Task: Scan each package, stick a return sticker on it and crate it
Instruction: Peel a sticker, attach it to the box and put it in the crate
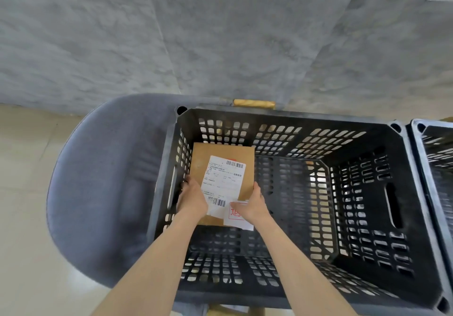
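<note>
Grey mottled wall behind, pale floor below: a black perforated plastic crate (pixel 282 117) sits on a grey upholstered chair (pixel 110 180), and inside it, close against the left wall, lies the flat brown cardboard package (pixel 220 156), its long axis running away from me. I read the left hand (pixel 193 199) as curled round the package's left edge and the right hand (pixel 255 206) as clasping its right edge, both at the near end, beside the white shipping label (pixel 224 177) and red-printed white return sticker (pixel 235 218). Whether the package rests on the crate floor I cannot tell; release would mean drawing each hand back toward me
</note>
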The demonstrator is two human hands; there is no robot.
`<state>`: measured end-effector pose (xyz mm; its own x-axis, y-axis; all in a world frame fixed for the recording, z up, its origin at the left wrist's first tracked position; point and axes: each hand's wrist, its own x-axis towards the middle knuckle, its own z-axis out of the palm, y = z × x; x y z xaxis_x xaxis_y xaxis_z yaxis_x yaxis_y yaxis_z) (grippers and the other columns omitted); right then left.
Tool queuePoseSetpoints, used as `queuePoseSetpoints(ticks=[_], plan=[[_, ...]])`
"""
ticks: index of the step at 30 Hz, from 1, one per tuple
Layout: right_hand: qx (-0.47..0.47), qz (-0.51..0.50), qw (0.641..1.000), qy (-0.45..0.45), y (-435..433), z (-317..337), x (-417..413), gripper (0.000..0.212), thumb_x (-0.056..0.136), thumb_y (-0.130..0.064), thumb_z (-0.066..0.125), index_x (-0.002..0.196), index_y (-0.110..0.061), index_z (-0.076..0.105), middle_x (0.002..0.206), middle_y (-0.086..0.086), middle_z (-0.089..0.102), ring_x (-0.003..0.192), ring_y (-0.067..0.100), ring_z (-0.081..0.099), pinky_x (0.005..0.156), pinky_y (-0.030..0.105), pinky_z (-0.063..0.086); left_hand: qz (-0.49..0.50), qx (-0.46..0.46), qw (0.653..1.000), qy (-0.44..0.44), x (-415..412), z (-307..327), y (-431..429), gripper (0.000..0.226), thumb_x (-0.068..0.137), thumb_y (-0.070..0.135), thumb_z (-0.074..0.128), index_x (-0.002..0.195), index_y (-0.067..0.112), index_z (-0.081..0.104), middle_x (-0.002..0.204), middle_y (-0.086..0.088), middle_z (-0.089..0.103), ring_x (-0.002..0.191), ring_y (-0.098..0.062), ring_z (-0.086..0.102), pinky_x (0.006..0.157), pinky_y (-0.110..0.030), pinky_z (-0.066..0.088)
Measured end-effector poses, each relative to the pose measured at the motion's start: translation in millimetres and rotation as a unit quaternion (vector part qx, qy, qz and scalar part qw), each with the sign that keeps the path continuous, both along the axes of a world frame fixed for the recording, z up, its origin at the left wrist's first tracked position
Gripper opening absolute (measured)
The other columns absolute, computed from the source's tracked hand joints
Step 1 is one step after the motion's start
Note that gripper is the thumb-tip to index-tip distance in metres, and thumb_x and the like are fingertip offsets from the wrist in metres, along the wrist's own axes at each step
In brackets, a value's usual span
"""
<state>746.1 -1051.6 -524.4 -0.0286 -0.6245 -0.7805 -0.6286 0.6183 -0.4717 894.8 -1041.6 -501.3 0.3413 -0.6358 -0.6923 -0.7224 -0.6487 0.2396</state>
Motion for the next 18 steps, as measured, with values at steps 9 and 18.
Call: queuePoseSetpoints(ticks=[9, 18], plan=[[-0.042, -0.013, 0.999, -0.010, 7, 73, 3, 0.093, 0.085, -0.022, 0.067, 0.152, -0.015, 0.002, 0.156, 0.010, 0.018, 0.142, 0.030, 0.024, 0.113, 0.043, 0.026, 0.017, -0.058, 0.994, 0.093, 3, 72, 0, 0.083, 0.079, 0.004, 0.070, 0.147, 0.010, 0.022, 0.135, -0.014, 0.047, 0.118, -0.029, 0.051, 0.094, -0.034, 0.047], [-0.102, -0.042, 0.992, -0.052, 33, 167, -9, 0.078, 0.089, -0.019, 0.064, 0.149, -0.010, 0.015, 0.149, 0.011, 0.035, 0.133, 0.026, 0.040, 0.098, 0.030, 0.038, -0.049, -0.087, 0.987, 0.123, -21, 164, 14, 0.077, 0.084, 0.010, 0.068, 0.146, 0.007, 0.024, 0.145, -0.013, 0.039, 0.129, -0.027, 0.042, 0.098, -0.033, 0.040]])
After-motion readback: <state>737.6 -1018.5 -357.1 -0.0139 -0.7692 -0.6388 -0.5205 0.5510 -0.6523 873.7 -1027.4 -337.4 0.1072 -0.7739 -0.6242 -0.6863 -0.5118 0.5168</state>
